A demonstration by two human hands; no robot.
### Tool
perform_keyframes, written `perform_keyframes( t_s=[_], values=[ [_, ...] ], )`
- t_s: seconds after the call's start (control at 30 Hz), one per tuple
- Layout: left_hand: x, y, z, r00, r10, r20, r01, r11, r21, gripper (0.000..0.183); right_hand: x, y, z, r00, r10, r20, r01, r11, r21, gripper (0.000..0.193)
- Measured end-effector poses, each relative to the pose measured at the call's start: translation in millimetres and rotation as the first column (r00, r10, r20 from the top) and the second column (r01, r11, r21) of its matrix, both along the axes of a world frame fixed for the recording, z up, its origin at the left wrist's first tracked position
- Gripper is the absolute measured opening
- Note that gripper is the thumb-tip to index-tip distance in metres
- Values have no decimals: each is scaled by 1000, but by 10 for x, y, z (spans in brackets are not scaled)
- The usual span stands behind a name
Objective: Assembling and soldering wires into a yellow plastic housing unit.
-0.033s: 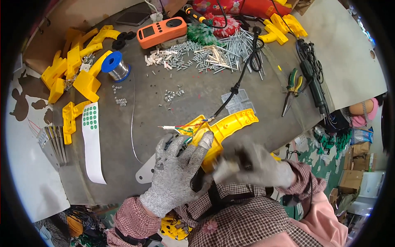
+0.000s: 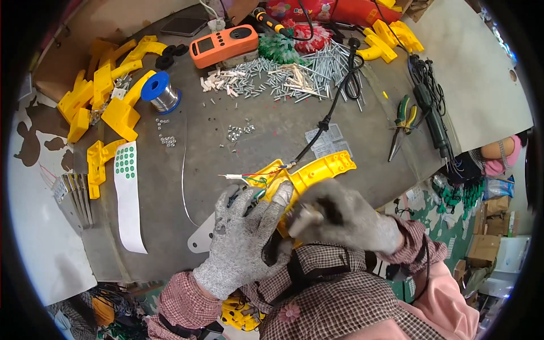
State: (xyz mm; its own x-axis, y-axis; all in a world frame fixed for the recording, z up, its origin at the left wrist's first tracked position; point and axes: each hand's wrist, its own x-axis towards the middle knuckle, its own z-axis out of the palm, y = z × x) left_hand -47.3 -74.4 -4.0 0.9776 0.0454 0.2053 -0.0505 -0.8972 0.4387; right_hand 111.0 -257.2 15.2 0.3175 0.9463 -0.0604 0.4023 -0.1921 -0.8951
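Observation:
A yellow plastic tool housing (image 2: 326, 170) lies at the table's front, its hollow side up. My left hand (image 2: 241, 243), in a grey glove, grips its near part, thumb and fingers pressed on it. A black cable (image 2: 309, 148) enters the housing from the far side. Thin coloured wires cross its left part, one ending in a white sleeve (image 2: 233, 177). Over the near end of the housing, my gloved right hand (image 2: 354, 221) is closed on a small pale piece (image 2: 306, 220), too blurred to name. A grey metal plate (image 2: 199, 241) sticks out beside my left hand.
Screws (image 2: 283, 79) lie heaped at the back, near an orange meter (image 2: 224, 46). Loose nuts (image 2: 240, 131) lie mid-table. To the left are a solder spool (image 2: 160, 90), yellow housings (image 2: 120, 116) and a sticker strip (image 2: 129, 204); pliers (image 2: 401, 127) and a corded black tool (image 2: 430, 116) are right.
My right hand has shifted slightly up and to the left over the housing, with the pale piece tilting in its fingers. My left hand has stayed in place.

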Motion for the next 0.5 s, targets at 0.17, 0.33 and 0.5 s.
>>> perform_keyframes(
  t_s=[0.17,0.33,0.5],
  values=[
    [41,-25,-99,997,12,80,-8,998,-59,90,37,131,-71,957,125,261,-137,990,25,55],
    [56,-26,-43,998,39,41,-36,997,-62,89,27,129,27,956,215,201,-184,969,-162,56],
    [67,-8,8,999,28,19,-27,997,-66,88,29,147,-43,990,105,97,-103,994,-20,56]
  ],
)
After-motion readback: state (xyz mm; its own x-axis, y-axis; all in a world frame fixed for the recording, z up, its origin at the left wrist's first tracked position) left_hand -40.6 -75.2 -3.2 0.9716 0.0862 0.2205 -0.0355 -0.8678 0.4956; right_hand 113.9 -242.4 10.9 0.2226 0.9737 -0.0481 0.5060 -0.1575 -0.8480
